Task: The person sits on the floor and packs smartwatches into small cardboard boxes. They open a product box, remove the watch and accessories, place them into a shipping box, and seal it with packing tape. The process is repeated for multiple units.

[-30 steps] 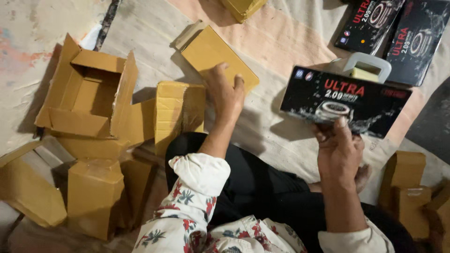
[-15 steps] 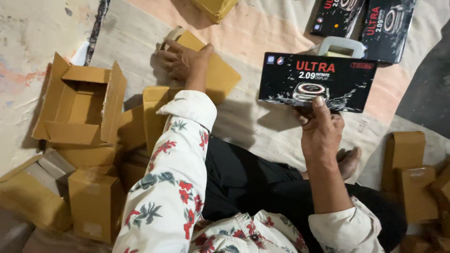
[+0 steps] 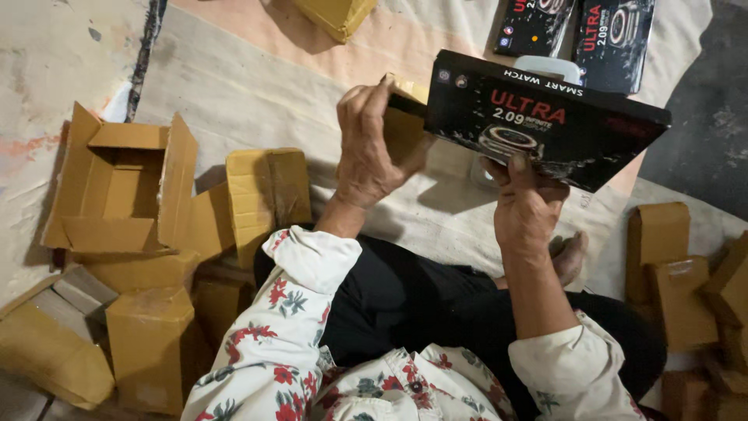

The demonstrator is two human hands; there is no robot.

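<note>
My right hand (image 3: 523,204) grips the lower edge of a black product box (image 3: 545,117) with a white handle, lifted in front of me and tilted. My left hand (image 3: 372,144) is closed on a flat tan cardboard box (image 3: 403,125), held up against the left end of the black box. Most of the cardboard box is hidden behind my left hand and the black box. I sit on the floor in black trousers and a white floral shirt.
An open empty carton (image 3: 117,183) and several closed tan cartons (image 3: 265,191) lie at my left. More tan cartons (image 3: 678,273) sit at my right. Two black product boxes (image 3: 576,27) lie at the top right on a cloth (image 3: 257,86). One tan carton (image 3: 335,14) lies at the top.
My left hand reached out to a flat tan box on the cloth, took hold of it and lifted it to the black box. My right hand raised the black box closer.
</note>
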